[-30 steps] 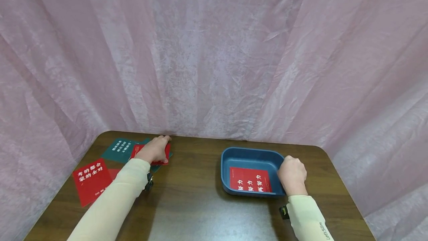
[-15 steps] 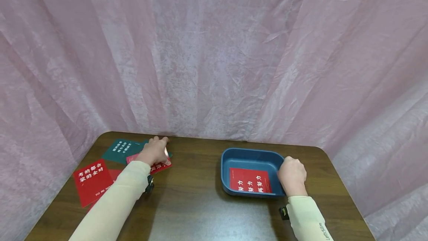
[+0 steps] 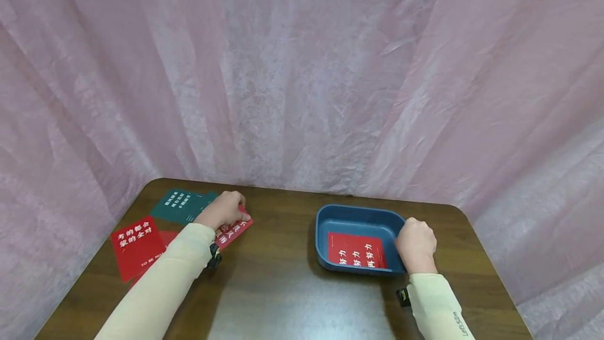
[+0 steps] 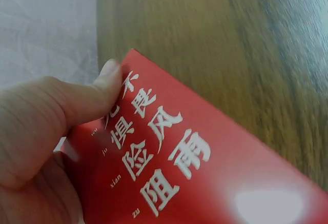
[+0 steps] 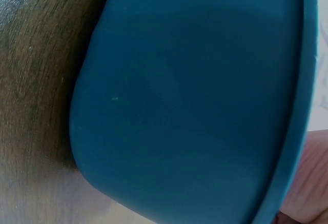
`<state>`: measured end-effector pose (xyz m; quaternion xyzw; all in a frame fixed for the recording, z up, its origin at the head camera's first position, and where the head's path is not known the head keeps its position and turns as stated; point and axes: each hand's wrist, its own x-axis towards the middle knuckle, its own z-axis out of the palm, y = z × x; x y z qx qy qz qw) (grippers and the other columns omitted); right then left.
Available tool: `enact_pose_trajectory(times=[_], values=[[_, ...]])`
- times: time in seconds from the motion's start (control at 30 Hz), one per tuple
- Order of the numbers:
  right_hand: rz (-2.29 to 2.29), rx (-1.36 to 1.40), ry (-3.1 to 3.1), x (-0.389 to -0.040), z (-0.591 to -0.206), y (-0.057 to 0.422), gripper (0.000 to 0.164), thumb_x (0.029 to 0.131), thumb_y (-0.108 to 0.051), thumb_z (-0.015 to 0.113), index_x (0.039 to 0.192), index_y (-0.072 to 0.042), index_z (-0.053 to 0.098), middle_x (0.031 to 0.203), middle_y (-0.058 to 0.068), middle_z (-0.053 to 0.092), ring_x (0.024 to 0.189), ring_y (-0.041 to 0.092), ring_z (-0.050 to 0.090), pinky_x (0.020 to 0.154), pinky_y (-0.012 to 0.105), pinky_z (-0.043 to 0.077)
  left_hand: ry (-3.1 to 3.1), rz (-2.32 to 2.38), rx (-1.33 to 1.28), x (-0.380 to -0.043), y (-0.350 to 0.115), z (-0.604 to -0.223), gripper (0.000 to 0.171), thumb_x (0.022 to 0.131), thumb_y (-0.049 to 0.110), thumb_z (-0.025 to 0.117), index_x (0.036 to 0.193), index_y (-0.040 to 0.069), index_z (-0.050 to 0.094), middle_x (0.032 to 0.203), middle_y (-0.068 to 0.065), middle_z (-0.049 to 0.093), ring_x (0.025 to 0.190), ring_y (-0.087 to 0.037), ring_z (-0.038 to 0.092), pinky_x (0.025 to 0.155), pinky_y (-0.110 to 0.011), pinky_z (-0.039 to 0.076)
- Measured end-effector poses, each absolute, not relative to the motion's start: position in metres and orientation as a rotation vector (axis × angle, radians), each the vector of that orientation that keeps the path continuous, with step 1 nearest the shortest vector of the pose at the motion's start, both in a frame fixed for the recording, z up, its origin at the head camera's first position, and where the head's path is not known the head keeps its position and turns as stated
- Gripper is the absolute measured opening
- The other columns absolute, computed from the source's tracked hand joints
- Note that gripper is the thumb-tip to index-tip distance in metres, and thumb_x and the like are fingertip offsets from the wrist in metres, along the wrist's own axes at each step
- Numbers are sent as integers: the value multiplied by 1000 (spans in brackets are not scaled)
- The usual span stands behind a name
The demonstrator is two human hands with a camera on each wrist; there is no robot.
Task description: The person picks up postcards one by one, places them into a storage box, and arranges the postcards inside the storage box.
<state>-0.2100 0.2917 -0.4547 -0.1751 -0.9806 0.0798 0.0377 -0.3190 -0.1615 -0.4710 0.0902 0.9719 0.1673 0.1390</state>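
Observation:
My left hand (image 3: 225,210) pinches a red card with white lettering (image 3: 233,232) near its upper corner. In the left wrist view the thumb of the left hand (image 4: 41,116) presses on the printed face of the red card (image 4: 220,155), and the other fingers lie mostly hidden behind it. My right hand (image 3: 415,243) grips the right side of a blue plastic tray (image 3: 363,211). Another red card (image 3: 356,250) lies face up inside that tray. From the right wrist, the outer wall of the blue tray (image 5: 179,96) fills most of the view, with part of the right hand (image 5: 312,178) at the rim.
Left of my left hand, teal cards (image 3: 176,206) lie at the back of the wooden table (image 3: 273,277). A large red card (image 3: 137,245) lies nearer, over other red cards partly hidden by my sleeve. A pink curtain (image 3: 302,77) hangs behind the table.
My left hand has drawn the red card off the teal cards, turning it and moving it slightly right; its thumb and fingers have closed on it. The right hand stays on the tray.

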Motion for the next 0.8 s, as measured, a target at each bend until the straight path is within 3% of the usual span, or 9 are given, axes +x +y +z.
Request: enact_pose_trajectory(times=[0.13, 0.23, 0.47, 0.8], values=[[242, -547, -3016, -209, -454, 292, 22, 80, -9, 58, 87, 12, 62, 73, 30, 62, 54, 33, 57, 36, 42, 42, 2783, 596, 294, -318, -155, -466, 20, 86, 33, 67, 92, 14, 67, 84, -4, 63, 71, -16, 55, 60, -30, 46], [233, -549, -3016, -210, -454, 292, 22, 80, -9, 57, 88, 12, 62, 74, 30, 62, 55, 35, 58, 36, 42, 43, 2782, 705, 339, -317, -150, -461, 17, 89, 32, 63, 83, 16, 67, 78, -3, 62, 67, -15, 54, 56, -28, 44], [233, -563, -3025, -210, -454, 293, 23, 80, -9, 58, 88, 12, 62, 74, 31, 62, 53, 33, 56, 36, 42, 42, 2798, 944, 355, -311, -132, -442, 21, 84, 33, 69, 81, 13, 72, 77, 0, 66, 66, -12, 58, 57, -26, 47], [239, -573, -3038, -210, -455, 294, 26, 79, -11, 61, 90, 12, 61, 76, 32, 62, 55, 34, 57, 37, 43, 44, 2648, 1179, 444, -301, -111, -420, 10, 77, 19, 76, 74, 11, 71, 67, -1, 67, 57, -12, 59, 53, -28, 49]])
